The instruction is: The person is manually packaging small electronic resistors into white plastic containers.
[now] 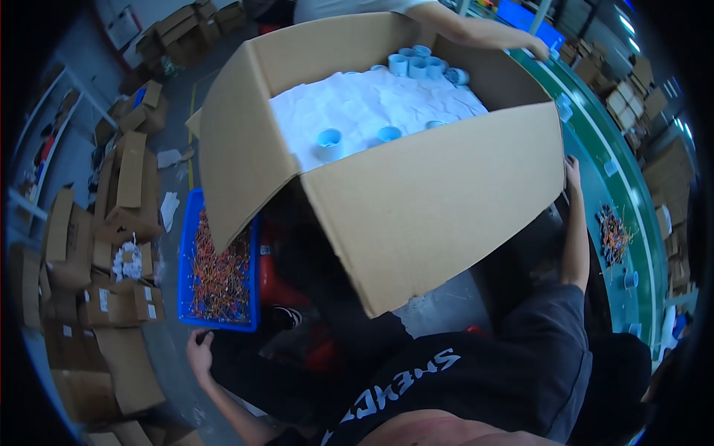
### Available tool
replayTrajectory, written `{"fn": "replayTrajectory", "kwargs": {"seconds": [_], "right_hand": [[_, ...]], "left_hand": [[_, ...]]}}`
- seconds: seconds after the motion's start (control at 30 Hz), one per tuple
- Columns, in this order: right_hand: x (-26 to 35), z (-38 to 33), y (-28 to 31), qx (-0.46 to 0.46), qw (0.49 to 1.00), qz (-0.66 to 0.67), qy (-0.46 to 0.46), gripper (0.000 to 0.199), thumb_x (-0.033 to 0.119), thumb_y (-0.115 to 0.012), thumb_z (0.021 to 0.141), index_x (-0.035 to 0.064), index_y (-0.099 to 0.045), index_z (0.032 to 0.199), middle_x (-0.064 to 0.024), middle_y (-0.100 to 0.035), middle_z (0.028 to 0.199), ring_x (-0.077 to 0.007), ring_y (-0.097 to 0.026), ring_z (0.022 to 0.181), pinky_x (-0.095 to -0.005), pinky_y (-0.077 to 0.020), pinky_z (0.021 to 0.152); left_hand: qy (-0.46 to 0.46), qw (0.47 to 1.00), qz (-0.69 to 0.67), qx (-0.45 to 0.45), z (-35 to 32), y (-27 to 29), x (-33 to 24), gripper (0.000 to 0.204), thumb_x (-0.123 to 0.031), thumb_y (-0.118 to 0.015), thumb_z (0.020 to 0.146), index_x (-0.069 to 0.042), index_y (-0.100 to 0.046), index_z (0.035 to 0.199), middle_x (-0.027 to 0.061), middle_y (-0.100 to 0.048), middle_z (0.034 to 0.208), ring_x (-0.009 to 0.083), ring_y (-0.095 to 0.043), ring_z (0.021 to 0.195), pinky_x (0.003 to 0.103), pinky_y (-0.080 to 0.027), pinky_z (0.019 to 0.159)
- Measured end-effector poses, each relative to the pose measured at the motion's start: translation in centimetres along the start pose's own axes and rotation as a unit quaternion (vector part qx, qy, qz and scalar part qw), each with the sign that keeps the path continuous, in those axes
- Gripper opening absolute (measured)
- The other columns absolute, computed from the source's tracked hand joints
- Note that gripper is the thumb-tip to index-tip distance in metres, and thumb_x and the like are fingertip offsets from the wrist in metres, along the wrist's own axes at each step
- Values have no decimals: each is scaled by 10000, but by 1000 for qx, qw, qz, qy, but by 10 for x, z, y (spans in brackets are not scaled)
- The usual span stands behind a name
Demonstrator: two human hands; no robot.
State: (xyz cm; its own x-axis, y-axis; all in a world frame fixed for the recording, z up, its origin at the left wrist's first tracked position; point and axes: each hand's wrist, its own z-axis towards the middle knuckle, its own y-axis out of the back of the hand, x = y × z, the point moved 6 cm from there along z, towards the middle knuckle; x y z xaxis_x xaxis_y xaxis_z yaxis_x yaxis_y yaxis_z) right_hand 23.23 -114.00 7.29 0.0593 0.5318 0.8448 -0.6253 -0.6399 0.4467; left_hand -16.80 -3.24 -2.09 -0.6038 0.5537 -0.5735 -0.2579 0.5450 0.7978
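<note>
A large open cardboard box (439,215) stands before me, one flap hanging at its left. White sheeting (372,104) lies inside, with several pale blue plastic cups (418,68) bunched at the far right and a few more, such as one cup (329,144), along the near side. My right hand (573,175) is at the box's right corner, fingers extended along the edge and partly hidden. Low on the left, my left hand (199,352) is beside my dark trouser leg, fingers loosely apart. Just beyond it lies a blue tray (255,297) full of orange-red wired parts (221,267).
A green conveyor (621,182) curves along the right, carrying scattered cups (610,168) and a pile of wired parts (613,236). Across the box, another person's arm (483,33) reaches toward it. Open cartons (123,186) crowd the left floor.
</note>
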Motion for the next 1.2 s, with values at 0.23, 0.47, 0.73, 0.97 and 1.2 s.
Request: {"fn": "replayTrajectory", "kwargs": {"seconds": [0.23, 0.47, 0.73, 0.97, 1.2], "right_hand": [[305, -170, -63, -1, 970, 39, 240, 214, 175, -570, 927, -3, -573, 1045, -47, -619, 897, -126, -576, 834, -248, -455, 788], [523, -359, -296, 562, 673, -105, 470, 199, 149, -565, 918, 1, -537, 1048, -65, -567, 900, -135, -554, 839, -278, -458, 806], [422, -296, -460, 691, 700, 179, -3, 340, 190, -484, 957, 7, -504, 1243, -131, -556, 1197, -204, -560, 1067, -317, -484, 881], [351, -225, -502, 563, 210, 197, -774, 450, 167, -534, 929, 14, -434, 1341, -128, -505, 1316, -207, -518, 1161, -344, -473, 918], [347, -232, -564, 564, 103, 211, -792, 399, 191, -529, 925, 26, -445, 1278, -120, -511, 1254, -209, -523, 1110, -348, -471, 885]], "left_hand": [[24, 998, -57, 4, 20, 21, 49, 278, -217, -516, 883, 12, -643, 979, 175, -657, 922, 311, -607, 902, 364, -435, 831], [-17, 997, -28, -70, 6, 13, 20, 376, -306, -500, 909, 5, -616, 1087, 225, -629, 1054, 377, -580, 1019, 382, -429, 881], [18, 985, -40, -168, -10, 11, 1, 313, -356, -502, 887, -115, -655, 1016, 168, -649, 986, 356, -599, 960, 414, -465, 797], [34, 991, -2, -127, 5, 19, -18, 271, -331, -558, 866, -94, -663, 946, 133, -678, 911, 315, -642, 881, 389, -486, 751], [-150, 987, 38, -47, 124, 6, -77, 316, -346, -560, 866, -65, -625, 997, 142, -674, 975, 312, -638, 909, 411, -492, 758]]}}
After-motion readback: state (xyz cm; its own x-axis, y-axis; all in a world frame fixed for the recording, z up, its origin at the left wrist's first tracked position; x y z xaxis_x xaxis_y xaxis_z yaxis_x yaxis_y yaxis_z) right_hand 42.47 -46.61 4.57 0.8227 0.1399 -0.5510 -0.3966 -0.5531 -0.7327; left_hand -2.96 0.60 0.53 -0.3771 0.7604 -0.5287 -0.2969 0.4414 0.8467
